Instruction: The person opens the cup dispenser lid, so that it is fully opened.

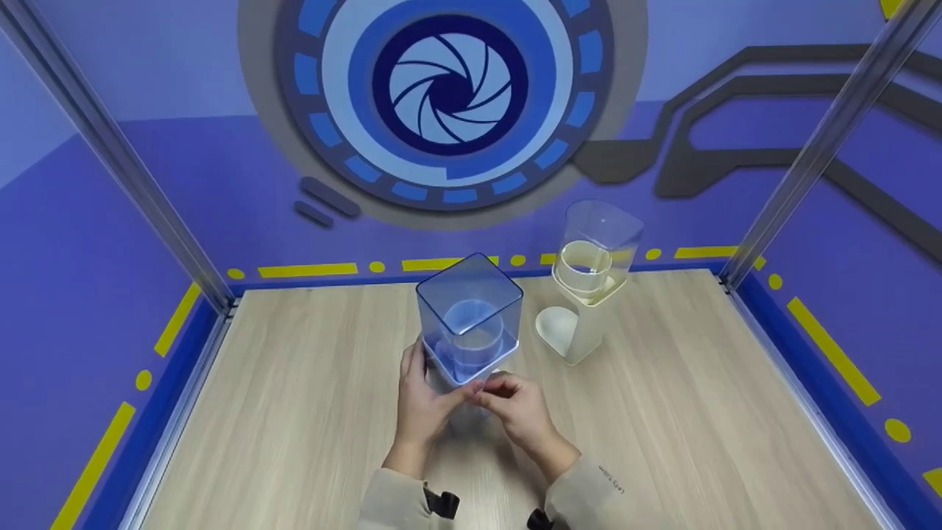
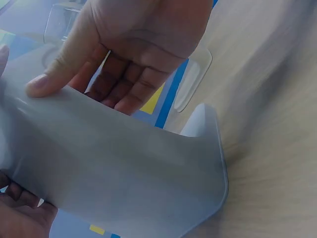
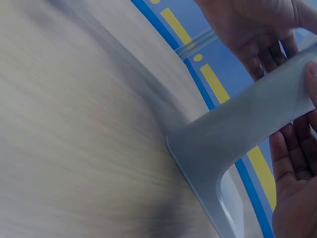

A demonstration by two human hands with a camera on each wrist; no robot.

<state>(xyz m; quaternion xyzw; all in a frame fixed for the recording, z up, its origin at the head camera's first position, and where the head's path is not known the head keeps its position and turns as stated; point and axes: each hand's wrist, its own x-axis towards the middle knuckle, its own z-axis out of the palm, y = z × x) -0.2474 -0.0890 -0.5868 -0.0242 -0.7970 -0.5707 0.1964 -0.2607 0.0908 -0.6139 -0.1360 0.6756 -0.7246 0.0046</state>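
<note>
A dispenser-like stand with a clear blue, square-topped container point(image 1: 471, 294) is between my two hands at the middle of the table. Inside the container shows a round tube-shaped part. Below it, the smooth grey-blue body point(image 2: 124, 163) curves out into a foot point(image 3: 203, 173) close to the wood surface. My left hand point(image 1: 421, 412) holds the left side, its thumb across the front under the container. From the right, my right hand point(image 1: 519, 412) grips the body, thumb on the front and fingers curled behind. The two thumbs lie close together in the head view.
A similar cream stand point(image 1: 586, 335) with a clear container point(image 1: 603, 232) is at the back right, its rounded base point(image 1: 556, 327) on the wooden table point(image 1: 294, 412). Blue printed walls and metal posts point(image 1: 809, 147) enclose the back and sides.
</note>
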